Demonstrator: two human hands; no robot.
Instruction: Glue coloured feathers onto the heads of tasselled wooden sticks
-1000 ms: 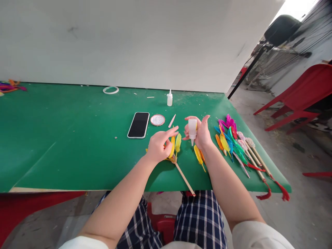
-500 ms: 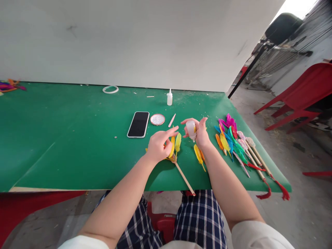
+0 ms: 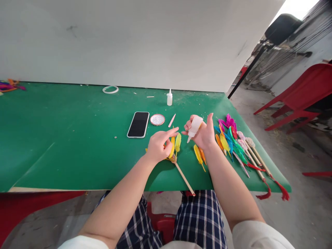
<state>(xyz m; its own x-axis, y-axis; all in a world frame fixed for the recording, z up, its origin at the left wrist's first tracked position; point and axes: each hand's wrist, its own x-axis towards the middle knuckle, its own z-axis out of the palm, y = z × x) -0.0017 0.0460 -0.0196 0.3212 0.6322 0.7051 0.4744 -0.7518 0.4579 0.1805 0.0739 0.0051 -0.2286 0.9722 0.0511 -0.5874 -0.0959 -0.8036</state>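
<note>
My left hand [image 3: 160, 145] is closed on the yellow-feathered head of a fan [image 3: 183, 176], its index finger stretched out to the right. The fan's wooden handle slants down past the table's front edge, and my fingers hide part of the feathers. In my right hand [image 3: 204, 135] is a translucent white squeeze bottle [image 3: 196, 125], tilted so its narrow nozzle points down and left, apart from the fan. My right thumb stands out, away from the bottle. Loose yellow and orange feathers [image 3: 199, 155] lie on the table below this hand.
On the green table [image 3: 72, 138] are a phone [image 3: 138, 125], a round lid-like dish [image 3: 157, 119], pink tweezers [image 3: 172, 120], a second nozzle bottle [image 3: 169, 97] and a tape roll [image 3: 110, 90]. Coloured feathers [image 3: 229, 138] and tasselled sticks [image 3: 255, 155] lie right. A partition [image 3: 116, 41] rises behind.
The bottle has swung from nearly upside down to a slant, its nozzle now toward the lower left. My right hand has turned with it, thumb higher. My left hand stays in place.
</note>
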